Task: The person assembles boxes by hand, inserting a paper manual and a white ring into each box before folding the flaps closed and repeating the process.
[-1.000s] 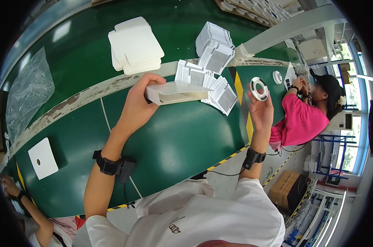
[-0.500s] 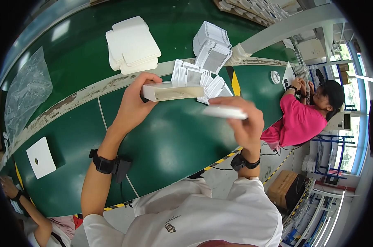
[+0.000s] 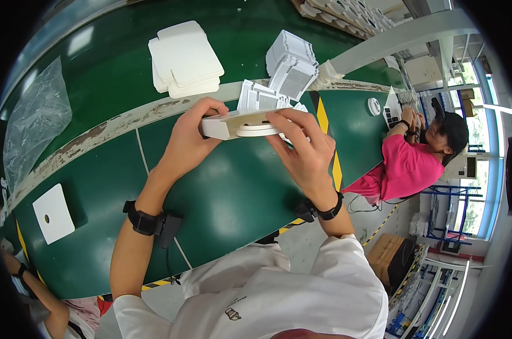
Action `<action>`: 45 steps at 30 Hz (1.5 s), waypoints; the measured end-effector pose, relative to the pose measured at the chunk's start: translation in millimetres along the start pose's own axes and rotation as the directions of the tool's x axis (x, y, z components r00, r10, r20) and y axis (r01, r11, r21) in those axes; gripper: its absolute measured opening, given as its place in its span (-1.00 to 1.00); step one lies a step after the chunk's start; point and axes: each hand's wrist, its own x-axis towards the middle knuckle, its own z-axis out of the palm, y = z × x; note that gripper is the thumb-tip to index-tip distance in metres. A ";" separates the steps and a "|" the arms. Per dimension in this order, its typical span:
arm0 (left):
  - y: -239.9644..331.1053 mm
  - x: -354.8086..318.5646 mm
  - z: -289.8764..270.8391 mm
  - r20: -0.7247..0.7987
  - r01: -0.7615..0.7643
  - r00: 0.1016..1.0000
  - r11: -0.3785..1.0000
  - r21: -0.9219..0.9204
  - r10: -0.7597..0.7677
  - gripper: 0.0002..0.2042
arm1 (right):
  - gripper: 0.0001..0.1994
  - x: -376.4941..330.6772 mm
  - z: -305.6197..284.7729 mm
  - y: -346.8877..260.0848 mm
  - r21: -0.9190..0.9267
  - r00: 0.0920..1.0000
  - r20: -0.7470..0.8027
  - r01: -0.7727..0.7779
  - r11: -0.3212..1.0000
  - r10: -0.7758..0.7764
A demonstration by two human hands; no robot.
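Observation:
My left hand (image 3: pixel 189 141) is closed around the left end of a shallow white box (image 3: pixel 215 129), held above the green table with its open side toward me. In my right hand (image 3: pixel 306 146) is a round, flat white disc (image 3: pixel 255 130), gripped at its right edge between thumb and fingers. The disc lies at the box's open side, its left part against the opening. How far it sits inside I cannot tell. Just behind the box, printed leaflets (image 3: pixel 261 97) lie fanned out, partly covered by the box and my right hand.
Flat white cartons (image 3: pixel 188 56) are stacked beyond the ledge, left of a leaflet pile (image 3: pixel 293 62). A white piece with a hole (image 3: pixel 53 217) and a clear plastic bag (image 3: pixel 38 118) lie left. A co-worker in pink (image 3: pixel 414 155) sits right; another person's arm (image 3: pixel 44 294) shows lower left.
My right hand has moved left and slightly up, bringing the white disc from beside the box to its open side. My left hand keeps hold of the box in nearly the same place.

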 end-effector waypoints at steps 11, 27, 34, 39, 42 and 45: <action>1.7 -0.9 1.5 -0.003 -0.015 1.000 0.997 0.070 0.015 -0.61 | -0.70 -9.7 6.7 7.5 0.064 0.999 -0.031 -0.023 0.998 0.025; 23.8 -52.9 -14.5 -0.157 -0.006 0.986 0.963 0.268 0.049 -0.56 | -0.98 -44.2 -2.2 42.0 0.294 0.948 -0.107 -0.259 0.920 0.301; 58.5 -169.2 -69.8 -0.175 0.089 0.980 0.582 0.808 0.093 -0.36 | -0.89 -75.7 -2.9 55.4 0.410 0.836 0.306 -0.548 0.729 0.456; 70.7 -269.6 -74.9 -0.469 0.411 0.882 0.415 0.812 0.044 -0.31 | -0.89 -70.2 7.4 52.4 0.398 0.779 0.480 -0.603 0.692 0.403; 73.6 -310.9 -87.1 -0.679 0.610 0.730 0.375 0.698 0.078 -0.31 | -0.90 -70.4 7.7 48.3 0.383 0.756 0.514 -0.626 0.679 0.406; 71.8 -341.1 -134.3 -0.721 0.683 0.685 0.251 0.686 0.106 -0.26 | -0.92 -70.7 5.5 51.6 0.372 0.751 0.523 -0.627 0.684 0.403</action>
